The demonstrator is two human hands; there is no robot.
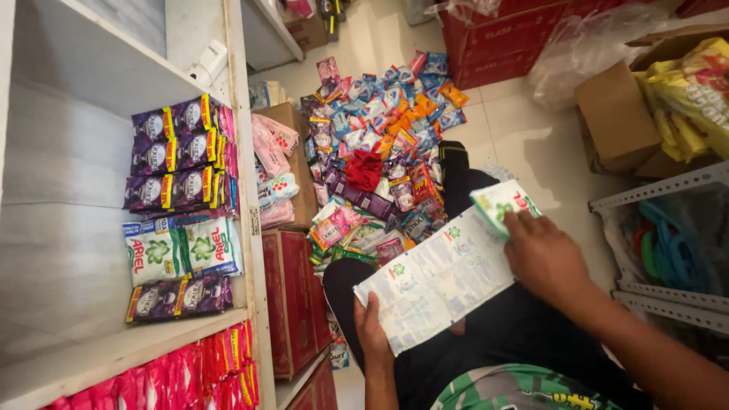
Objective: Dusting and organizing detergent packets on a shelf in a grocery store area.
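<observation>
Both hands clamped on the sachet strip: left hand steadies the bottom, right hand folds the top over

A white strip of joined sachets stretches flat between both hands; its far end folds over. Green-and-red print shows under the right hand's fingers.

- The white shelf has bare room along its left part; stacked purple sachets and green-and-white packs fill its right edge.
- The sachet pile covers the floor ahead.
- Bare tile floor lies open between that pile and the cardboard box.
- Red cartons block the way below the shelf.
</observation>
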